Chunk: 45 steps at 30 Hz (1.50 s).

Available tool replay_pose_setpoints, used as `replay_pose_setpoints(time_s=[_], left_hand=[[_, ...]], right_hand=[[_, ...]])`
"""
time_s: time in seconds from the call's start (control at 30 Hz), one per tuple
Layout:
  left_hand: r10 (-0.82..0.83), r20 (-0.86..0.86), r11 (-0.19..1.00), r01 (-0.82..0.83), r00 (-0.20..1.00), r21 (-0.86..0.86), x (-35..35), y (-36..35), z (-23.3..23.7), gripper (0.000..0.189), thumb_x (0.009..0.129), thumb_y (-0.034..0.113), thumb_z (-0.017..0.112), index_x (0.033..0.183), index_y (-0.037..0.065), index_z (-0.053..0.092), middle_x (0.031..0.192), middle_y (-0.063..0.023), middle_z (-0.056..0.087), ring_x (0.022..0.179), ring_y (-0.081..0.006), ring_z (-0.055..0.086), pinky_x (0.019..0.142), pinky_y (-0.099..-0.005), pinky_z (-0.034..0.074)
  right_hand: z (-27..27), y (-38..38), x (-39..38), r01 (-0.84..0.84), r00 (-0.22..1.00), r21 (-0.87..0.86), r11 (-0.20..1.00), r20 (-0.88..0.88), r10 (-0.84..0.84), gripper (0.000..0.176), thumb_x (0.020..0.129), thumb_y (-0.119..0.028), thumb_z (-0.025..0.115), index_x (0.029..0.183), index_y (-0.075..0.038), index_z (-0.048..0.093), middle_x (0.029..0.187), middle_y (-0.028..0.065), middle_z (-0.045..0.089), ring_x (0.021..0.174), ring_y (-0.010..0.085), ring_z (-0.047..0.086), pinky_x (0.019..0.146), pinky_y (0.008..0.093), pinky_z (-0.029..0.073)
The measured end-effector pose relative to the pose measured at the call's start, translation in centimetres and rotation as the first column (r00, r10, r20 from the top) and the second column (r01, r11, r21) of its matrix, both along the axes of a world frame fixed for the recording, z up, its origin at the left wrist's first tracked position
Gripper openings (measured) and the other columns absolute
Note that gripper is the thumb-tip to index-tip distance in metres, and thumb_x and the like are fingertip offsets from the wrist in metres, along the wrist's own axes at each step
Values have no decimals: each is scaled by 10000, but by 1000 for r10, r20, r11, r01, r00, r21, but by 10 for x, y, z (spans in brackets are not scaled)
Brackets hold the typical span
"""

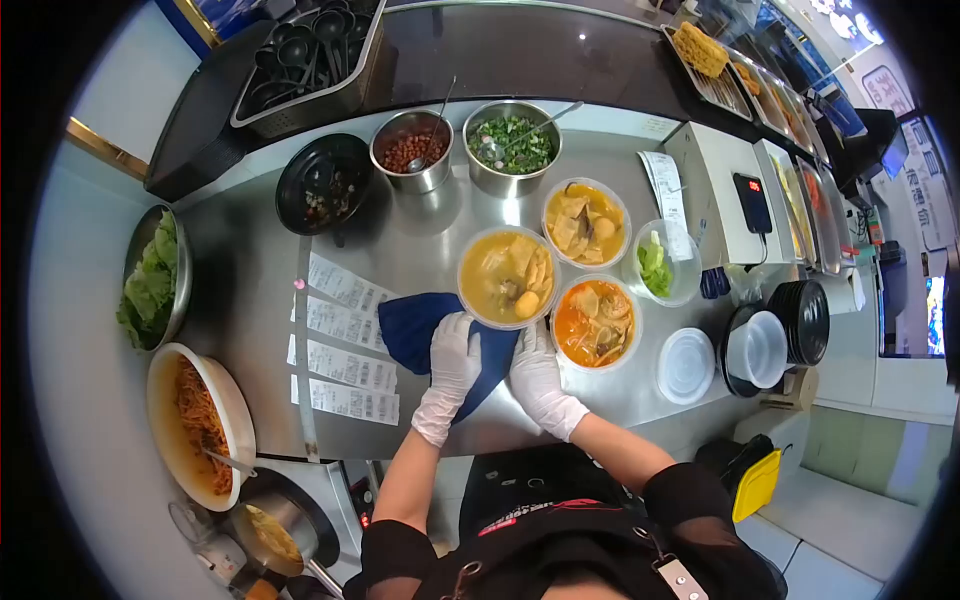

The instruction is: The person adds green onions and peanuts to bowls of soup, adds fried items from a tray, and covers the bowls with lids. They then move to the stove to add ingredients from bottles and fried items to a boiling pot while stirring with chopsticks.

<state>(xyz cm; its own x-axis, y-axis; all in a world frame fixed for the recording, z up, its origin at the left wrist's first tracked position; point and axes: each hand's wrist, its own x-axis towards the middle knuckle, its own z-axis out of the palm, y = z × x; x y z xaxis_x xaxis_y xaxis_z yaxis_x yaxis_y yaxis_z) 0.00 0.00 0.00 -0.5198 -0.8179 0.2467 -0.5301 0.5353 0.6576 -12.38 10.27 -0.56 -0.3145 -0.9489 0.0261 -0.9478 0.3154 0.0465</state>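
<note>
A round plastic bowl of yellowish soup (507, 277) with an egg in it is between my hands, at its near rim. My gloved left hand (455, 358) is closed on a dark blue cloth (415, 328), its fingertips against the bowl's near left side. My gloved right hand (538, 372) grips the bowl's near right side, fingertips partly hidden under the rim. The cloth spreads beneath the bowl and between my hands. Touching close by are a bowl of reddish soup (595, 322) on the right and another yellow soup bowl (586, 224) behind.
Printed paper slips (350, 350) lie at the left. Steel pots of chopped greens (512, 150) and red-brown bits (408, 150) stand behind, beside a black bowl (322, 185). A clear bowl with lettuce (656, 268), a lid (686, 365) and stacked black bowls (798, 320) are at right.
</note>
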Motion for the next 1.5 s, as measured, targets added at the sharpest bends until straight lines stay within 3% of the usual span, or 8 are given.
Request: replay_pose_setpoints(time_s=[0.17,0.27,0.3,0.37,0.6,0.77,1.2,1.5], left_hand=[[438,-282,899,-422,854,119,9,-7,41,199,824,10,578,1020,31,604,909,-138,608,832,-325,595,764,-391,491],[475,-296,869,-495,829,9,6,-22,68,166,858,40,578,1020,52,610,890,-129,611,801,-299,601,709,-373,498],[454,-319,880,-474,832,16,8,-20,61,166,847,51,599,1013,57,613,878,-121,611,795,-297,603,690,-373,495],[464,-332,876,-481,821,35,7,-6,77,137,846,21,601,979,48,624,837,-116,614,758,-286,614,656,-349,490],[646,-303,740,-672,700,25,18,55,37,198,786,-11,628,977,40,615,894,-105,605,703,-252,614,633,-327,504],[682,-288,724,-675,672,140,26,66,26,226,780,-14,626,998,40,602,936,-110,604,753,-266,620,659,-333,511],[661,-266,749,-640,701,174,17,65,19,191,781,5,631,966,29,591,907,-118,607,813,-306,615,698,-349,514],[649,-215,760,-635,729,139,16,65,14,165,778,8,627,939,24,595,896,-113,608,810,-308,611,703,-364,506]], right_hand=[[115,10,-17,-356,859,9,934,396,324,519,764,-155,611,1224,60,501,1251,222,525,1166,322,513,989,418,404],[156,-33,-93,-184,663,-298,937,666,342,301,825,-49,584,1124,-20,600,1075,153,640,944,270,642,819,362,511],[170,-62,-117,-241,818,-349,905,429,384,279,859,-71,580,1132,-20,598,1076,125,642,910,246,644,807,330,508],[163,-118,-160,208,632,-417,885,747,204,328,892,-119,582,1204,-18,563,1044,86,633,851,196,620,770,303,501],[102,-247,-304,496,205,-10,868,973,-106,630,836,-403,678,1284,-3,489,1172,139,559,967,219,584,780,300,476],[77,-292,-330,346,-135,125,930,987,-82,410,816,-391,710,1065,-86,592,829,2,548,742,87,487,639,245,378],[108,-310,-258,368,193,-299,881,951,243,117,887,-125,596,936,-39,658,664,-20,534,496,40,405,456,180,318],[144,-256,-204,-40,528,-450,892,749,401,210,961,-152,515,1045,-1,634,792,28,605,671,84,526,635,211,434]])
